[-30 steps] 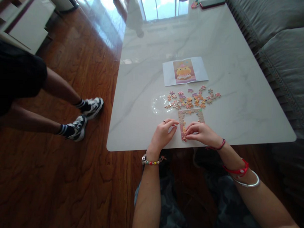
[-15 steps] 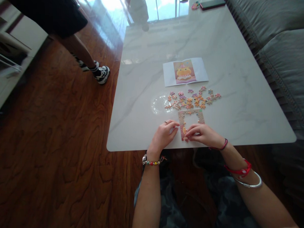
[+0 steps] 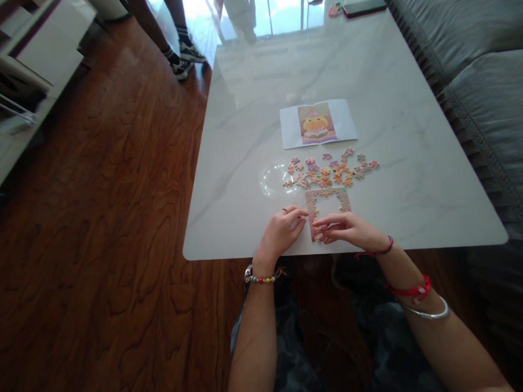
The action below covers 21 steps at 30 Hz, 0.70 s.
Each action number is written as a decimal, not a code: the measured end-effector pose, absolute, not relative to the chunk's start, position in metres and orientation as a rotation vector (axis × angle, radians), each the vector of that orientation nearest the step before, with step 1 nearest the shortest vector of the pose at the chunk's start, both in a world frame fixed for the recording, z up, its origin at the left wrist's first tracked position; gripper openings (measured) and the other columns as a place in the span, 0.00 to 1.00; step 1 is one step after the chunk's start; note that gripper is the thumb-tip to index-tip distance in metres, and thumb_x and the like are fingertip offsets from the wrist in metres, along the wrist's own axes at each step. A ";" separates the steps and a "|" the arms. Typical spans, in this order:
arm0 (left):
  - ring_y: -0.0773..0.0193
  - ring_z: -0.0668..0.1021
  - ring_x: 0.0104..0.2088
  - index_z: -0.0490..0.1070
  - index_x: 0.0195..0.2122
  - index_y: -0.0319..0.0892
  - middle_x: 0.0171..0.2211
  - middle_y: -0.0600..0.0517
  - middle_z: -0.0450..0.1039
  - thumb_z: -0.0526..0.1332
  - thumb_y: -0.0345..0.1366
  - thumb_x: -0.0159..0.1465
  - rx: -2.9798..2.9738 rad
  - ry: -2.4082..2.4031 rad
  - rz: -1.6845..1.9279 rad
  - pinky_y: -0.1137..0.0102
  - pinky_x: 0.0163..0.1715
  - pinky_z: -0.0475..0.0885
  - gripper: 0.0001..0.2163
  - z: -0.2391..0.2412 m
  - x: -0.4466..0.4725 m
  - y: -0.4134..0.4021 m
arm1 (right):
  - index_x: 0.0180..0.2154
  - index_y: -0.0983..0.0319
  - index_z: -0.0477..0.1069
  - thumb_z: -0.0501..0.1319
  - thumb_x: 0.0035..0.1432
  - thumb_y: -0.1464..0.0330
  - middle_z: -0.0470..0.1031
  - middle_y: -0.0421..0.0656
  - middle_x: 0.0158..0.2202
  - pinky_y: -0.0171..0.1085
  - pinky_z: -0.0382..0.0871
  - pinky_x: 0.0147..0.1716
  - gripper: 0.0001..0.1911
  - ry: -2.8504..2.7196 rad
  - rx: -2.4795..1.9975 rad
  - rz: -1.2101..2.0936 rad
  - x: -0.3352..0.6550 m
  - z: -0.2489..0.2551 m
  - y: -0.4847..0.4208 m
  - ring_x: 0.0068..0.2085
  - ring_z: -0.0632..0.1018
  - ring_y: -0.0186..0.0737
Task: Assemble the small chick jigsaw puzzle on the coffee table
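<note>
A partly assembled jigsaw puzzle (image 3: 310, 201) lies near the table's front edge, its pieces forming a border around a bare middle. My left hand (image 3: 284, 228) rests on the table with its fingertips at the puzzle's left edge; finger and thumb are apart, and nothing shows between them. Over the lower part of the puzzle is my right hand (image 3: 346, 228), fingers stretched to the left, just above the lower-left pieces. It hides the lower right of the border. Loose jigsaw pieces (image 3: 325, 178) lie scattered just beyond the puzzle.
A creased paper sheet (image 3: 347, 121) with a printed cartoon picture lies beyond the pieces. A dark flat device (image 3: 365, 7) is at the table's far end. A grey sofa (image 3: 489, 91) runs along the right. Another person's legs (image 3: 176, 36) stand at far left.
My right hand has lifted slightly from the lower-left pieces and its fingers have straightened. My left hand has stayed put. The other person has stepped farther away.
</note>
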<state>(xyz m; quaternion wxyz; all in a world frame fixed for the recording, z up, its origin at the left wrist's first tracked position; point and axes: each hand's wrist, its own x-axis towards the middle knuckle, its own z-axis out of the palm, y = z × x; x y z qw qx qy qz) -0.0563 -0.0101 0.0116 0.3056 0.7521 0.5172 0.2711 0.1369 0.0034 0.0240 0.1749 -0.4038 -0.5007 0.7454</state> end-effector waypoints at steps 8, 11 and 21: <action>0.66 0.74 0.38 0.69 0.36 0.42 0.38 0.51 0.71 0.53 0.28 0.59 1.988 1.372 0.741 0.69 0.41 0.69 0.08 0.010 -0.058 -0.010 | 0.28 0.65 0.69 0.62 0.43 0.66 0.74 0.41 0.25 0.31 0.68 0.24 0.09 -1.639 -1.266 1.961 0.135 0.021 0.005 0.27 0.74 0.32; 0.66 0.74 0.38 0.69 0.36 0.42 0.38 0.51 0.71 0.53 0.29 0.59 1.991 1.379 0.736 0.69 0.41 0.70 0.08 0.009 -0.059 -0.010 | 0.34 0.64 0.71 0.60 0.45 0.67 0.74 0.40 0.25 0.30 0.66 0.20 0.12 -1.695 -1.292 1.920 0.135 0.018 0.004 0.23 0.72 0.29; 0.66 0.74 0.37 0.69 0.36 0.42 0.37 0.50 0.71 0.53 0.29 0.59 2.013 1.399 0.743 0.69 0.39 0.70 0.08 0.008 -0.061 -0.010 | 0.26 0.64 0.66 0.62 0.44 0.67 0.73 0.40 0.25 0.32 0.72 0.24 0.08 -1.620 -1.351 1.991 0.137 0.019 0.002 0.27 0.76 0.34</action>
